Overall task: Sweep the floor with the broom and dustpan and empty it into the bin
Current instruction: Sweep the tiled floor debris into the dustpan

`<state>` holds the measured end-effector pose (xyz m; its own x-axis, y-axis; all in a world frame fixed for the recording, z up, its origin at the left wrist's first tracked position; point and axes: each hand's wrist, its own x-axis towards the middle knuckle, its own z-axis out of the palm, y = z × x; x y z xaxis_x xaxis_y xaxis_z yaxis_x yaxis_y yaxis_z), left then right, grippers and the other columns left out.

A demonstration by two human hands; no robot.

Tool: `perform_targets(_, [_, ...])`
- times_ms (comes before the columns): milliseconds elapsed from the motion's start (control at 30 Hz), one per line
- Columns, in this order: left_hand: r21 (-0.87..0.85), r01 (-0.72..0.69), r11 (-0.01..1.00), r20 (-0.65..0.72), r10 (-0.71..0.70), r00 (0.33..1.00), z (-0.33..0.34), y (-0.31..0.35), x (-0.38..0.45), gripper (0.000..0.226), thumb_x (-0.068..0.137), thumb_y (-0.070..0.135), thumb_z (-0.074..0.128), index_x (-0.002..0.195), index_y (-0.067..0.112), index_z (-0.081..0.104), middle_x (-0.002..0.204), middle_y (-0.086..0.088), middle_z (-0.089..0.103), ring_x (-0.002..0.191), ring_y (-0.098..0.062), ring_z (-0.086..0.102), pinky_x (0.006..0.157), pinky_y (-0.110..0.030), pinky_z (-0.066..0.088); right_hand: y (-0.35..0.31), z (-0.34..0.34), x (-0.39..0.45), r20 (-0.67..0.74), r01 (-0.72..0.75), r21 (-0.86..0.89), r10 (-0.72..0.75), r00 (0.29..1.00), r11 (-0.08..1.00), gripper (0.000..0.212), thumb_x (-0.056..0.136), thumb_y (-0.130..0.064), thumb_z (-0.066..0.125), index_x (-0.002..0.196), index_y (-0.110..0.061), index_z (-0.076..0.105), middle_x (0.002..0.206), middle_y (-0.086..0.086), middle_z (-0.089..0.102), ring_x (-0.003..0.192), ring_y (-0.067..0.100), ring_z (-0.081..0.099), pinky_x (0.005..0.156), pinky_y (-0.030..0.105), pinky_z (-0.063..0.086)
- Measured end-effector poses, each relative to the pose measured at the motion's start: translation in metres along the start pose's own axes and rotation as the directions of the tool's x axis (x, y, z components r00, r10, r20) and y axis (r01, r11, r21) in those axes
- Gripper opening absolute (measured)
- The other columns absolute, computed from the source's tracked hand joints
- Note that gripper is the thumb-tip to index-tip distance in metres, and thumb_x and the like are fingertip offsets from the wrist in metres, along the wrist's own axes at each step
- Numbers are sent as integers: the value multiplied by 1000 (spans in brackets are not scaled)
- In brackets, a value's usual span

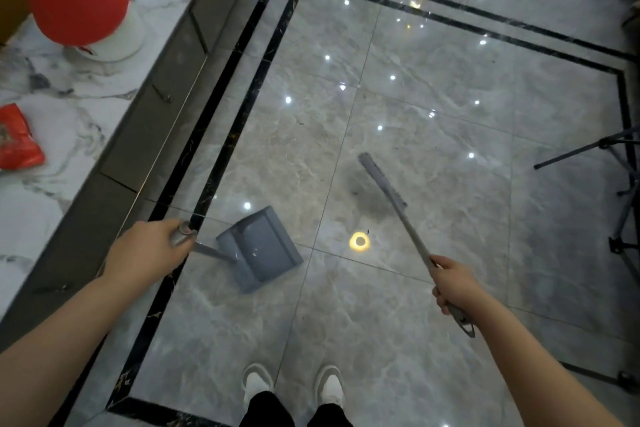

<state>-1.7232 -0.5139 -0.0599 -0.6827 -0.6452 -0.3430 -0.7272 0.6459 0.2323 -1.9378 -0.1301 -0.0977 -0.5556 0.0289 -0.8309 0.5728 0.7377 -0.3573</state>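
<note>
Dustpan point(265, 248) sits mouth-up on floor point(450, 114) nr the black border strip, my left hand point(149, 253) clamped on its handle, right hand point(455, 284) gripping broom point(382, 180) w/ head angled, I'd guess to drag dirt toward the pan.

Grey dustpan point(261, 248) on floor tiles, grey broom point(382, 180) just right.

Glossy marbled grey floor tiles point(433, 156), matt grey plastic dustpan point(263, 246), marble-look countertop point(69, 121).
</note>
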Motion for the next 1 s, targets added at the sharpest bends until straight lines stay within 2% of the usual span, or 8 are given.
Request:
perform_targets(133, [51, -116, 992, -11, 117, 993, 20, 53, -4, 22, 83, 32, 61, 97, 18, 68, 74, -13, 65, 73, -34, 62, 57, -29, 41, 13, -25, 19, -73, -1, -62, -4, 997, 998, 43, 97, -5, 28, 139, -11, 39, 69, 13, 45, 51, 21, 41, 42, 26, 35])
perform_targets(267, [6, -112, 994, -11, 112, 994, 48, 99, -16, 23, 84, 32, 58, 95, 14, 67, 80, -13, 69, 75, -33, 63, 58, -31, 44, 24, -37, 42, -85, -43, -35, 40, 996, 998, 44, 97, -5, 28, 140, -10, 39, 71, 13, 47, 52, 22, 42, 43, 27, 36])
perform_targets(367, [53, -116, 992, -21, 117, 993, 66, 119, -24, 21, 85, 33, 57, 90, 14, 65, 74, -12, 68, 63, -26, 54, 51, -27, 33, 26, -40, 56, 20, -124, 73, 122, 992, 990, 43, 97, -3, 24, 136, -9, 43, 64, 8, 38, 45, 18, 37, 36, 20, 33])
perform_targets(500, [101, -124, 987, -45, 129, 991, 69, 126, -20, 18, 84, 29, 59, 89, 13, 65, 66, -13, 66, 62, -33, 60, 49, -27, 32, 35, -45, 56, 172, -243, 252, 204, 964, 937, 46, 100, -4, 23, 140, -17, 39, 61, 2, 29, 22, 7, 29, 29, 11, 26])
perform_targets(700, [115, -123, 986, -65, 131, 989, 68, 134, -17, 21, 84, 27, 60, 93, 10, 67, 69, -17, 68, 63, -36, 62, 50, -27, 34, 24, -59, 37, 400, -345, 262, 224, 889, 902, 46, 101, -12, 30, 147, -22, 30, 37, -3, 30, 23, 4, 26, 26, 10, 24])
perform_targets(833, [133, -123, 983, -58, 132, 990, 68, 129, -15, 24, 85, 30, 59, 97, 11, 66, 71, -16, 69, 67, -36, 63, 51, -28, 35, 10, -86, 31, 426, -326, 253, 198, 883, 911, 44, 101, -13, 29, 144, -21, 32, 37, -3, 30, 22, 3, 25, 25, 8, 22])
perform_targets(1000, [150, -134, 979, -73, 147, 986, 71, 128, -18, 21, 82, 28, 62, 96, 13, 67, 66, -15, 67, 61, -35, 61, 48, -26, 31, 10, -85, 35, 259, -126, -5, 123, 958, 992, 47, 99, -7, 28, 143, -21, 37, 59, 6, 38, 26, 7, 30, 31, 14, 28])
